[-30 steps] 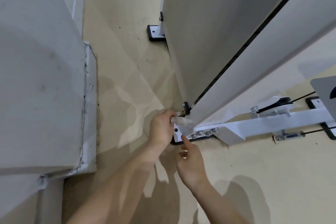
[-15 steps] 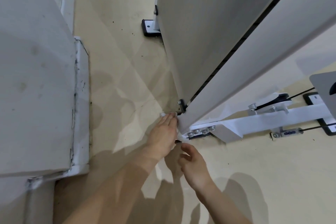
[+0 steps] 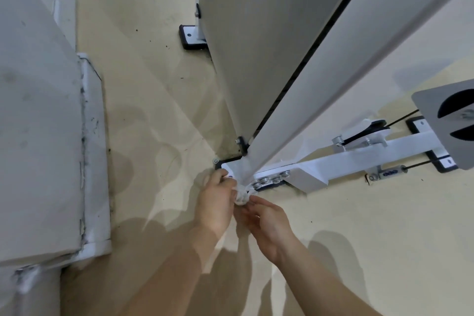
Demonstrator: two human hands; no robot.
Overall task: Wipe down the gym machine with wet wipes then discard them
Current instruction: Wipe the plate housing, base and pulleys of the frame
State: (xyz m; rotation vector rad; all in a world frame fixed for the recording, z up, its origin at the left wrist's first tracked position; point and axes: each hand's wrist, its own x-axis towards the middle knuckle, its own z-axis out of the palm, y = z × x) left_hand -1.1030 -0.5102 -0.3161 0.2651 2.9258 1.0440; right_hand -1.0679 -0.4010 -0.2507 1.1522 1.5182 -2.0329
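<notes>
Two bare forearms enter from the lower edge of the frame, uncovered down to the left hand [image 3: 215,202] and the right hand [image 3: 269,223].

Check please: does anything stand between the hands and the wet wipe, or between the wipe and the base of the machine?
Nothing visible does. The left hand holds the bunched wet wipe and the right hand pinches it, directly at the foot of the white post, beside the bolts.

White wet wipe [image 3: 242,196] bunched, against base of white gym machine [image 3: 341,90]
</notes>
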